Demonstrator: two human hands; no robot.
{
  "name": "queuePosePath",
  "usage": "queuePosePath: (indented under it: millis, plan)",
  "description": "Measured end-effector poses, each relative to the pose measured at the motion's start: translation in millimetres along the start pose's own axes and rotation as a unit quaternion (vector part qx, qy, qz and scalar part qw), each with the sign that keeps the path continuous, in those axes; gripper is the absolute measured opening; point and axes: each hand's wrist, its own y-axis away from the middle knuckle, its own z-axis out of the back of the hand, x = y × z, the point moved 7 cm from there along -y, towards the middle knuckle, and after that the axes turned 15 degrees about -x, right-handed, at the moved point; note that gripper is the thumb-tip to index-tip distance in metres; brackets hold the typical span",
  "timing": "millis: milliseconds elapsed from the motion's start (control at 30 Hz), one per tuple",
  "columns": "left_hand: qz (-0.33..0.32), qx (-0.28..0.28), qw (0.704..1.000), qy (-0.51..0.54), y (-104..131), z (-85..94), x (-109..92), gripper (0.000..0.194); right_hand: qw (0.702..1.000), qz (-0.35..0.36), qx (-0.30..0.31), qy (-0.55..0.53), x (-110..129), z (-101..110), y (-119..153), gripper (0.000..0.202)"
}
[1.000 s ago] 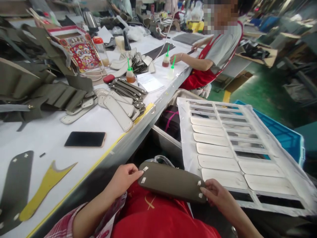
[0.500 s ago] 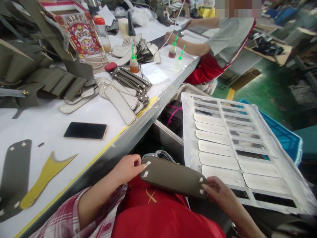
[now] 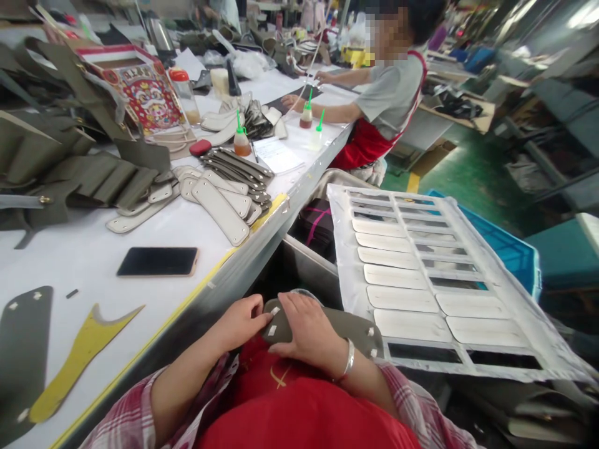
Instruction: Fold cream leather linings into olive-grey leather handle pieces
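Note:
Low in front of me, an olive, leather-like panel with rounded ends lies across my lap. Small white tabs show near its corners. The thumb and curled fingers of my left hand pinch its left end, beside two tabs. My right hand lies across the panel close to that same end, fingers stretched over it and thumb apart at the lower edge. That hand covers the left-middle part of the panel. A similar olive panel with white tabs rests on the table at left, under a yellow forked piece.
A phone lies on the white table, near pale strips and dark strips. Bottles with green nozzles stand behind. At right is a white frame holding pale panels, above a blue crate. A co-worker sits beyond.
My right hand has left the panel's right end and moved left, over the panel beside my left hand. My left hand keeps its pinch. The view has tilted up slightly.

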Motion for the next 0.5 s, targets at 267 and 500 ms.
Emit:
queuePosePath:
  millis: [267, 500]
  plan:
    - [0.004, 0.004, 1.000, 0.022, -4, -4.4, 8, 0.026, 0.999, -0.013, -0.005, 0.033, -2, -3, -5, 0.067]
    - [0.015, 0.032, 0.999, 0.040, -1, -9.1, 11, 0.029, 0.999, -0.008, 0.000, 0.031, -13, 5, 10, 0.081]
